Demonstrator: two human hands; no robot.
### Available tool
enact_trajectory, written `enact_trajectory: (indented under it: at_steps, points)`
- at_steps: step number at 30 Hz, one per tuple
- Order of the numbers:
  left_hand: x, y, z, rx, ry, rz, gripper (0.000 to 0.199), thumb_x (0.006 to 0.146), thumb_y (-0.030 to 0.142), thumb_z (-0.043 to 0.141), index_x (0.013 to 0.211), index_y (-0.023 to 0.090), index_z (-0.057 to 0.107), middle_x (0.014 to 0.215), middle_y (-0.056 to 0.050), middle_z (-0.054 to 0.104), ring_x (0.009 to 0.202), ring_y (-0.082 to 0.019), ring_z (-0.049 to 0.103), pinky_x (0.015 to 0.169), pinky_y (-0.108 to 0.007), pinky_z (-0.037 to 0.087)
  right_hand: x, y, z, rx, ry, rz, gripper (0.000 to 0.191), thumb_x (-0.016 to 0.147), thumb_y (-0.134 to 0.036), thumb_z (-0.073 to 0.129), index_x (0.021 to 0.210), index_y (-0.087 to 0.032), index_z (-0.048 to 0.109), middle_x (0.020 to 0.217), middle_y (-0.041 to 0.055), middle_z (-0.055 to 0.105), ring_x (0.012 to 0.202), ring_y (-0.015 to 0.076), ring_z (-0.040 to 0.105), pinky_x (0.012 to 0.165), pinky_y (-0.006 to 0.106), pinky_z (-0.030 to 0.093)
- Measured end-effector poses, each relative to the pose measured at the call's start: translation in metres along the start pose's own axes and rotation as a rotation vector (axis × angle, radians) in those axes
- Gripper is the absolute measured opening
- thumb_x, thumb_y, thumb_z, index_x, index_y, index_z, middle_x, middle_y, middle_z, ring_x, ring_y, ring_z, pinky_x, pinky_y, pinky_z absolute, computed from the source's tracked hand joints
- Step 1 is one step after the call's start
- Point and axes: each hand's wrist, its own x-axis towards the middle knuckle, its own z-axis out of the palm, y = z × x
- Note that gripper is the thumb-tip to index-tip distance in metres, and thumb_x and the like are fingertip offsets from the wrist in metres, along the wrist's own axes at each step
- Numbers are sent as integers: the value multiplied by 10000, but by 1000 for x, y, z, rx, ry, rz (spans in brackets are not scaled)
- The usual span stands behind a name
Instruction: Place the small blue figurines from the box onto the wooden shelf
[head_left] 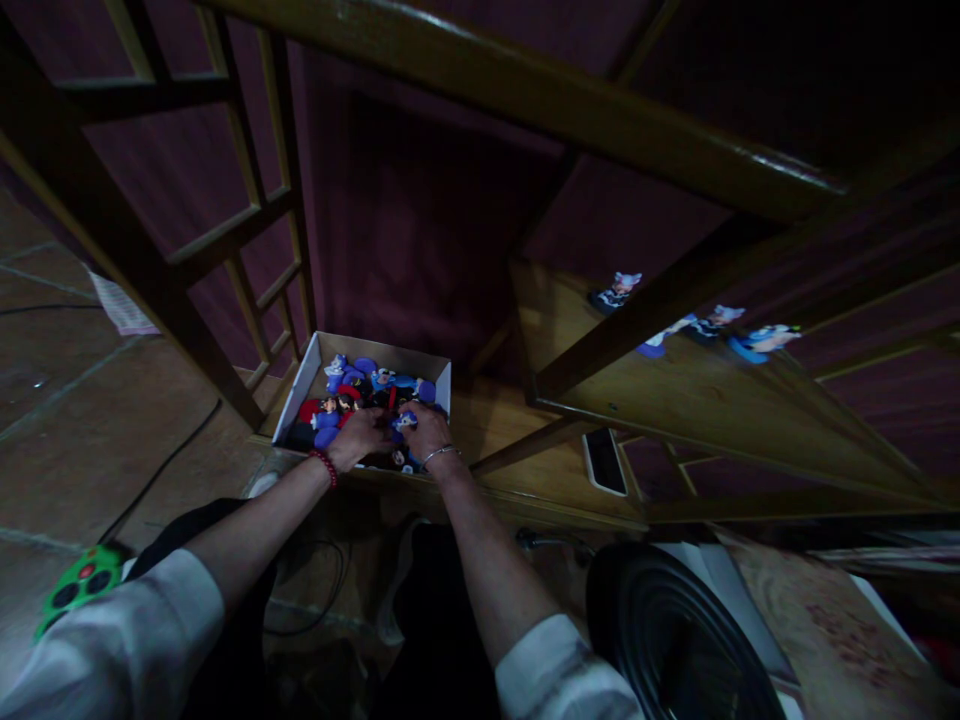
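Observation:
A shallow white cardboard box (294, 396) stands on the low wooden shelf, filled with small figurines in purple, blue, red and black. Both of my hands reach into it. My right hand (429, 432), with a thin bracelet at the wrist, is closed around a small blue-and-white figurine (406, 420) near the box's right side. My left hand (361, 438), wearing a red bead bracelet, is low among the figurines at the front middle. Its fingertips are hidden in the dim light, so its grip is unclear. Red and black figurines (346, 400) lie just beyond it.
Several figurines (761, 342) stand on a higher wooden shelf (660, 400) to the right. A white-rimmed dark tray (604, 462) rests on the low shelf. Wooden beams (525, 90) cross overhead. A ridged black round object (675, 630) and a green game-controller-shaped object (82, 582) are near my body.

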Motion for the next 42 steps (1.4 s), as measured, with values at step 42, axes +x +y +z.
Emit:
enact_trajectory:
  at_steps: [42]
  points:
    - [-9, 13, -14, 1022, 72, 291, 346, 698, -9, 353, 924, 103, 589, 938, -132, 611, 850, -180, 587, 708, -250, 429, 0, -25, 9, -361, -70, -147, 328, 777, -23, 360, 1035, -122, 539, 990, 120, 600, 932, 185, 541, 788, 265, 417]
